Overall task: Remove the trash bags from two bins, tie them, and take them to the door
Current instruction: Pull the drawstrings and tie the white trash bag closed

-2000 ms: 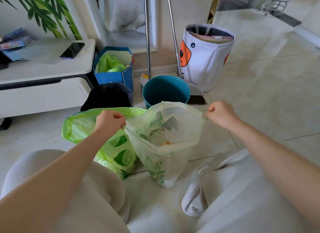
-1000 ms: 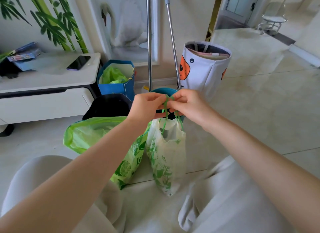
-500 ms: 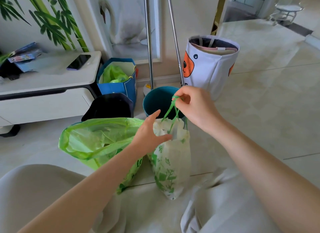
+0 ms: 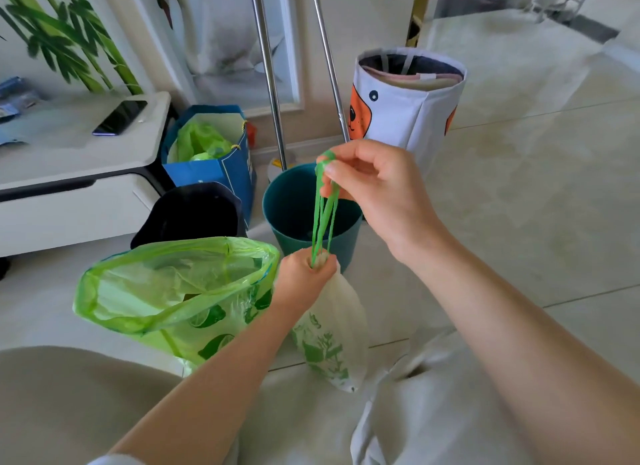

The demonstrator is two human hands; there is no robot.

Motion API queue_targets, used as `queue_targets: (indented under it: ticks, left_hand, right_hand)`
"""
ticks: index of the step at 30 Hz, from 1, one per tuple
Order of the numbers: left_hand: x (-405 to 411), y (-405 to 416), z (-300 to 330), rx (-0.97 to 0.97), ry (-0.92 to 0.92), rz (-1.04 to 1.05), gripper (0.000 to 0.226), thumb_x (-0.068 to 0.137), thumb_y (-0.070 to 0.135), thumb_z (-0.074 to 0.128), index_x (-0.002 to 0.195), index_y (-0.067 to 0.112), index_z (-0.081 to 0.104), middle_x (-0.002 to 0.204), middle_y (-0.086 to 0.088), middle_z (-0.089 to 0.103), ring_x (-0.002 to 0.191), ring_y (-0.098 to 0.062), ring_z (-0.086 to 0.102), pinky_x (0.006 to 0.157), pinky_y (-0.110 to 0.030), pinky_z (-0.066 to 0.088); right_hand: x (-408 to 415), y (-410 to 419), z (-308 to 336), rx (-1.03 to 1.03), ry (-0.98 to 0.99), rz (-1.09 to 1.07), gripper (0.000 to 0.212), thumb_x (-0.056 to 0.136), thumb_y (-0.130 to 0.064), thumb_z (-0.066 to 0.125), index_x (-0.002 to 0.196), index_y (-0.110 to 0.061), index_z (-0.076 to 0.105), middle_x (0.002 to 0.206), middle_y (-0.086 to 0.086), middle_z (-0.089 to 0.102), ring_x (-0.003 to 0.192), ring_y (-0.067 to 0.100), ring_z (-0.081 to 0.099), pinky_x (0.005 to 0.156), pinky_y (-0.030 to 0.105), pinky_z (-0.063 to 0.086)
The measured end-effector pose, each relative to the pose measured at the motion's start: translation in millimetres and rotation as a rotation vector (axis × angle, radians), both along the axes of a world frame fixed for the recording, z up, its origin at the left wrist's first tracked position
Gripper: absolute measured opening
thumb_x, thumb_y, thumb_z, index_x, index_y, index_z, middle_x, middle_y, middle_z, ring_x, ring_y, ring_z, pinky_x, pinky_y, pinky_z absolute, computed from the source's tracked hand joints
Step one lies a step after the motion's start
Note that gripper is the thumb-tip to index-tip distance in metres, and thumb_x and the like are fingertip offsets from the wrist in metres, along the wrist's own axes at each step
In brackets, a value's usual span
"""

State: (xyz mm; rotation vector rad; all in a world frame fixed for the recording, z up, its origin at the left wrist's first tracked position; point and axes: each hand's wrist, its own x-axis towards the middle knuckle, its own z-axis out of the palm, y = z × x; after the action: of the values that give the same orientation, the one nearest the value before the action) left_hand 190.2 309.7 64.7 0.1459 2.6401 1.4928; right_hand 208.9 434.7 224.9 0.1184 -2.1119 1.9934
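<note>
Left hand (image 4: 304, 277) grips white bag (image 4: 332, 333) neck, 6 o'clock of teal bin (image 4: 311, 215). Right hand (image 4: 367, 184) pinches drawstrings (image 4: 322, 222) taut (risk: overpull snaps strings).

White leaf-print bag (image 4: 332, 340), green drawstrings (image 4: 322, 218), teal bin (image 4: 294, 205).
</note>
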Motion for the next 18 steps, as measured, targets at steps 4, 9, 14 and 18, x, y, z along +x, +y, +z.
queue_targets:
  ticks: [4,9,14,18]
  left_hand:
    - [-0.4,-7.2,-1.1,-0.164,0.053,-0.159,0.039,0.089,0.030,0.047,0.062,0.004,0.036,0.056,-0.013,0.036,0.048,-0.013,0.031,0.050,-0.038,0.034]
    - [-9.6,-25.7,3.6,-0.298,-0.094,-0.324,0.039,0.089,0.050,0.041,0.069,0.018,0.047,0.078,0.001,0.057,0.062,-0.017,0.053,0.067,-0.036,0.050]
    - [-9.6,-47.0,40.8,-0.177,-0.045,-0.314,0.045,0.086,0.040,0.064,0.129,0.030,0.053,0.125,0.017,0.055,0.112,-0.003,0.052,0.100,-0.028,0.040]
    - [-7.8,-56.3,60.7,0.007,-0.037,-0.205,0.025,0.084,0.031,0.069,0.109,0.028,0.064,0.102,0.015,0.066,0.097,-0.001,0.061,0.094,-0.032,0.050]
  right_hand:
    - [2.0,-3.2,-3.1,-0.014,-0.007,-0.031,0.012,0.086,0.004,0.058,0.090,-0.001,0.068,0.071,0.007,0.066,0.062,0.012,0.063,0.078,0.044,0.059]
    - [-0.5,-6.9,-4.2,-0.004,-0.041,-0.015,0.014,0.087,0.002,0.059,0.086,-0.008,0.068,0.074,0.011,0.067,0.065,0.015,0.066,0.078,0.044,0.060]
    - [-1.7,-13.9,-1.5,-0.080,-0.049,-0.028,0.012,0.087,0.003,0.058,0.087,-0.004,0.068,0.075,0.015,0.066,0.067,0.019,0.068,0.076,0.045,0.060]
    - [-3.4,-24.5,-0.7,-0.070,-0.019,-0.069,0.011,0.087,0.003,0.059,0.088,-0.002,0.068,0.073,0.015,0.067,0.067,0.021,0.068,0.077,0.051,0.059]
